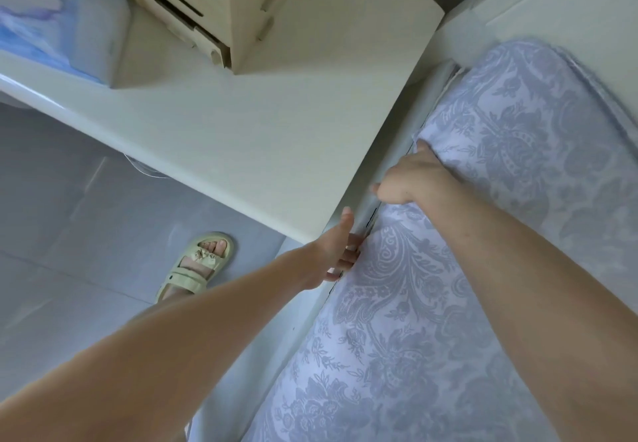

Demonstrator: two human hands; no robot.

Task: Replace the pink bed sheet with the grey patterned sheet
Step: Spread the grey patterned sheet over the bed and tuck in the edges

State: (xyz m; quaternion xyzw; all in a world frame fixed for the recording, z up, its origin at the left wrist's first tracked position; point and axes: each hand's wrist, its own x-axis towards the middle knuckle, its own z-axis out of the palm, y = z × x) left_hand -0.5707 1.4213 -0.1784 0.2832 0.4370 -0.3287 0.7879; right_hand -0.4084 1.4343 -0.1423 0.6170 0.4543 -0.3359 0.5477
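The grey patterned sheet point(483, 269) already covers the whole visible top of the mattress, from the near end to its rounded far corner, and lies fairly smooth. No pink sheet shows anywhere, so the swap itself looks done. What seems left is tucking in the left edge and perhaps tidying the far corner, where a seam of fabric stands a little proud.

Both hands are at that left edge. The left hand point(340, 251) has its fingers point(352, 253) fairly straight, pushed down into the slot between the mattress and the bed rail point(428, 96), with the thumb stretched up along the corner of the worktop point(241, 151). It grasps nothing that can be seen. The right hand point(411, 179) is farther along and presses against the mattress side where the sheet folds over. Most of its fingers are hidden behind the hand, so I cannot tell whether they are released or pinching cloth.

Room is tight here. The worktop corner sits just beside the rail, leaving only a narrow slot, so the knuckles could scrape its edge. A wooden organiser point(221, 3) stands well apart on the far worktop. On the left, the open floor point(69, 217) gives standing room around the sandalled foot point(198, 262).
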